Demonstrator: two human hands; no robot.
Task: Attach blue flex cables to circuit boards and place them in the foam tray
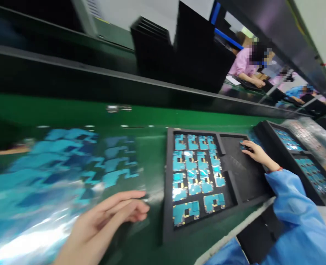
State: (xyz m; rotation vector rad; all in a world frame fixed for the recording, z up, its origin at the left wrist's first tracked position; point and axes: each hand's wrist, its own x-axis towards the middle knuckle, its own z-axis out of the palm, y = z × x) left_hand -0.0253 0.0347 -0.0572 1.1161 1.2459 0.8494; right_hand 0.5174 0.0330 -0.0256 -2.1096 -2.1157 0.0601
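Note:
My right hand [258, 152] reaches over the right compartment of a black tray [169, 221], with thumb and fingers closed on a small circuit board [243, 146] near the compartment's far edge. Only a little of that board shows past my fingertips. Several blue-green circuit boards [190, 162] lie in rows in the tray's left compartment. To the left of the tray, my left hand [107, 221] hovers above the green bench top with its fingers curled together. A small dark spot shows at its fingertips, too blurred to name. Blue film sheets with cut-outs [55, 162] lie beyond it.
Another black tray [311, 184] with more boards stands at the right, by clear plastic packaging [314, 136]. A dark shelf edge [102, 75] runs above the bench, carrying black trays [151, 48]. Several people sit at benches in the background.

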